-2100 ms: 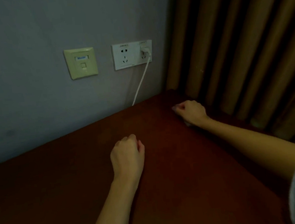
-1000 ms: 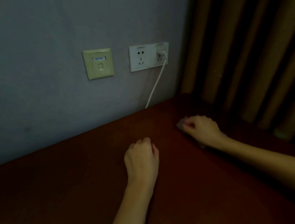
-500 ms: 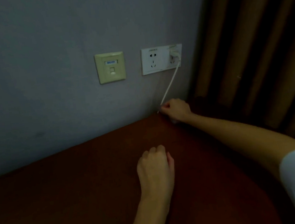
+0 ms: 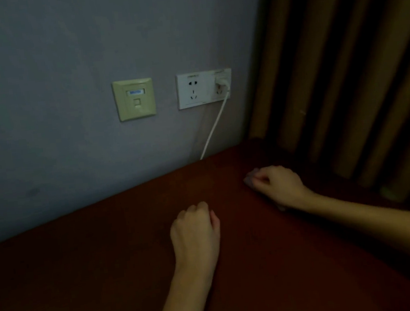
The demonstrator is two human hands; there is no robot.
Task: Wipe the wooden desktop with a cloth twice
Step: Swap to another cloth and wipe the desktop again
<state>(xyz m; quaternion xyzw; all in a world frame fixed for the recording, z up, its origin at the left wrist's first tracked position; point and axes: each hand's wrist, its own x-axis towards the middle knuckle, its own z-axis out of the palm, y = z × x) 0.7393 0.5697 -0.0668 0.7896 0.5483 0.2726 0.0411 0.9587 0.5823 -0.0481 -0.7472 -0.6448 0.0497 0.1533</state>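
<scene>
A small pale cloth (image 4: 249,181) lies bunched on the dark reddish-brown wooden table (image 4: 109,268), near its far right corner; most of it is hidden under the person's right hand (image 4: 276,185), whose curled fingers grip it against the wood, with only a sliver showing past the fingertips and another below the wrist; the dim light leaves its exact colour unclear. The left hand (image 4: 195,233) rests knuckles-up on the table nearer the middle, well apart from the cloth, its fingers curled into a loose fist around nothing; both bare forearms reach in from the lower edge. Behind the table rises a grey-blue wall (image 4: 39,97); on it sit a yellowish square data socket plate (image 4: 134,99) and, just to its right, a white double power outlet (image 4: 197,89) with a white plug (image 4: 221,83) in its right half; a white cable (image 4: 212,131) runs down from the plug to the table's back edge. Brown pleated curtains (image 4: 341,63) hang on the right.
</scene>
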